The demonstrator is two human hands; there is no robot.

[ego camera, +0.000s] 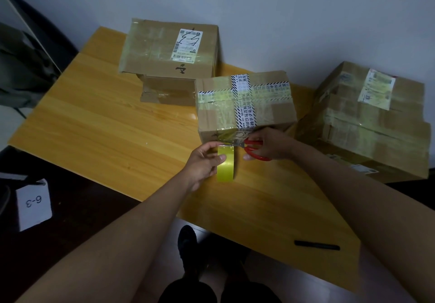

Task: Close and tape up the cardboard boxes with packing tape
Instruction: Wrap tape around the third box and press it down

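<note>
Black marker (316,246) near taped boxes (367,119)

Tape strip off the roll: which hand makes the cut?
Right. The right hand already holds the red scissors, blades at the strip by the box; the left hand holds the tape roll.

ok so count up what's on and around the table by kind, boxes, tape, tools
Cardboard boxes: 5
Tape rolls: 1
Scissors: 1
Black pens: 1
Total: 8
</note>
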